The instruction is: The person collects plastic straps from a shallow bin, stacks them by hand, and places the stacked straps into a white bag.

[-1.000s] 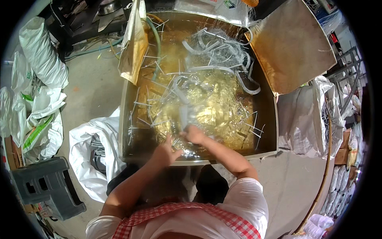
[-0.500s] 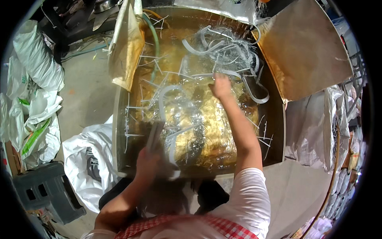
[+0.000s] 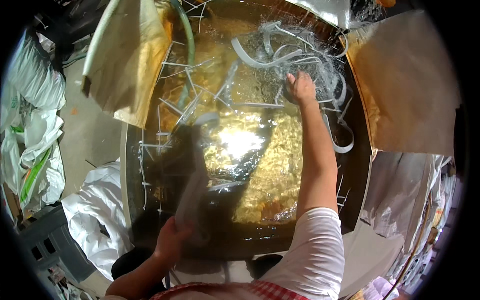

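At the far left, well beyond the left hand, white plastic bags (image 3: 37,150) with green patches slump in a row. Closer to that hand, up and to its left, a white sack (image 3: 97,212) gapes beside the tank (image 3: 356,190). A stained panel (image 3: 132,65) leans well above the hand, and thin white sticks (image 3: 155,146) lie between the two. The left hand (image 3: 171,237) is closed round the near end of a grey strip (image 3: 192,197), blurred, that runs up and away from it. Right of the strip, between the two hands, sunlit water (image 3: 277,165) glints gold. The right hand (image 3: 303,89) reaches out over the water, fingers partly extended; whether it grips anything, I cannot tell. Curled strips (image 3: 260,63) lie around it, above, to its left and to its right, amid splashing. Farther right of it stands a broad brown panel (image 3: 410,90).
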Demonstrator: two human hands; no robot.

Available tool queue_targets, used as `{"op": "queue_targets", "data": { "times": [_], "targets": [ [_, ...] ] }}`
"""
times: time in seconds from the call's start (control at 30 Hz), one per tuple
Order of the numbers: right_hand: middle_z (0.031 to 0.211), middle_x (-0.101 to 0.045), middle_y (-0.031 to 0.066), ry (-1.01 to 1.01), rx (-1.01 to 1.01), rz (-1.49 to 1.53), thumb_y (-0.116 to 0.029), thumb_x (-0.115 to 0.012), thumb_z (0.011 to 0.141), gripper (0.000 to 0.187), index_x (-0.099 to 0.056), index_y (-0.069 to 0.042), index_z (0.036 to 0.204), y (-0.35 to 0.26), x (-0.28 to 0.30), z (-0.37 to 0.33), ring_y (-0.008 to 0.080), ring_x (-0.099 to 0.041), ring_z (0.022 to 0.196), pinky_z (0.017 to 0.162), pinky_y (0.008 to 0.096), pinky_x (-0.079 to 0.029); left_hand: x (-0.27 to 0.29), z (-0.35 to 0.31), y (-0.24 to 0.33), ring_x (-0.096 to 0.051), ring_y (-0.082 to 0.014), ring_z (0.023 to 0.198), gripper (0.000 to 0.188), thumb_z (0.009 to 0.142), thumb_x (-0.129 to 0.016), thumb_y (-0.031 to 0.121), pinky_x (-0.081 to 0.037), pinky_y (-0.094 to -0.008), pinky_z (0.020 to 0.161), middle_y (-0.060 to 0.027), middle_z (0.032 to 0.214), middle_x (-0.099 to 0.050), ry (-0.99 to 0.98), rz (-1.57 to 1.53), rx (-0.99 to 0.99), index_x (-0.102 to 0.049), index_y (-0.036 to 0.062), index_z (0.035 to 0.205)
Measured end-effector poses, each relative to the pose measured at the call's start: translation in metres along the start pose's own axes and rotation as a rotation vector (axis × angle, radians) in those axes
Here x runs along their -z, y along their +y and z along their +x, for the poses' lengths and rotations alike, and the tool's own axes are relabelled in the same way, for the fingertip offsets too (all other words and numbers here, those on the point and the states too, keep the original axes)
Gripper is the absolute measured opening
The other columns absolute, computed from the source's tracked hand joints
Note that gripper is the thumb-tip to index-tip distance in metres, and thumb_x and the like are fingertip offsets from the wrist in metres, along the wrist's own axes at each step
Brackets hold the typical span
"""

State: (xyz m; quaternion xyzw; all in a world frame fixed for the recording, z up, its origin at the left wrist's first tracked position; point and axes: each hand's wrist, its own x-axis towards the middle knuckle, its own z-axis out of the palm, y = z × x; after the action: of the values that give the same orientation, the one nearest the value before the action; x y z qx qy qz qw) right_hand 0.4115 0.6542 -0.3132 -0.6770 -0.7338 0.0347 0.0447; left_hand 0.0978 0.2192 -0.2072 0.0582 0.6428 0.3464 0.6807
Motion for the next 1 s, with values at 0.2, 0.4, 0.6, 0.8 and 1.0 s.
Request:
{"op": "queue_targets", "data": {
  "times": [0.2,0.4,0.6,0.8,1.0],
  "targets": [
    [0.136,-0.031,0.0231,-0.387,-0.232,0.062,-0.073,-0.026,0.078,0.099,-0.01,0.004,0.138,0.003,-0.001,0.025,0.0351,-0.034,0.125,0.104,0.0458,-0.022,-0.018,0.009,0.027,-0.054,-0.0205,0.085,0.032,0.073,-0.052,-0.003,-0.041,-0.0365,0.081,-0.0084,0.094,-0.054,0.018,-0.02,0.07,-0.045,0.002,0.104],
    [0.131,-0.034,0.0313,-0.568,-0.118,0.072,-0.07,-0.019,0.081,0.093,-0.017,0.005,0.136,0.008,-0.029,-0.005,0.0426,-0.043,0.115,0.101,0.0448,-0.03,-0.019,0.015,0.034,-0.055,-0.0203,0.085,0.033,0.075,-0.053,-0.002,-0.042,-0.0365,0.082,-0.0079,0.094,-0.054,-0.02,-0.046,0.089,-0.044,0.0024,0.106],
    [0.136,-0.029,0.0258,-1.059,-0.093,0.092,-0.079,-0.017,0.074,0.098,-0.024,-0.003,0.137,-0.048,0.019,-0.092,0.0373,-0.027,0.128,0.107,0.046,-0.02,-0.016,0.012,0.038,-0.055,-0.0176,0.084,0.035,0.076,-0.052,-0.004,-0.043,-0.0314,0.08,-0.0064,0.095,-0.054,-0.049,-0.031,0.1,-0.044,0.0022,0.11],
    [0.137,-0.032,0.0197,-1.134,0.131,-0.143,-0.078,-0.022,0.073,0.091,-0.03,-0.013,0.136,-0.046,0.027,-0.183,0.0344,-0.028,0.128,0.107,0.0478,-0.018,-0.011,0.0,0.033,-0.054,-0.0162,0.084,0.035,0.078,-0.051,-0.003,-0.043,-0.0304,0.08,-0.0057,0.094,-0.054,-0.06,-0.019,0.043,-0.043,0.0023,0.112],
    [0.109,-0.058,0.0135,-1.007,0.299,-0.342,-0.057,-0.046,0.081,0.059,-0.057,-0.008,0.113,-0.048,0.061,-0.222,0.0224,-0.055,0.1,0.086,0.0396,-0.041,-0.005,-0.025,0.023,-0.054,-0.0152,0.084,0.034,0.078,-0.052,-0.003,-0.042,-0.0295,0.08,-0.0048,0.093,-0.054,-0.054,-0.107,0.003,-0.044,0.0025,0.11]
  ]
}}
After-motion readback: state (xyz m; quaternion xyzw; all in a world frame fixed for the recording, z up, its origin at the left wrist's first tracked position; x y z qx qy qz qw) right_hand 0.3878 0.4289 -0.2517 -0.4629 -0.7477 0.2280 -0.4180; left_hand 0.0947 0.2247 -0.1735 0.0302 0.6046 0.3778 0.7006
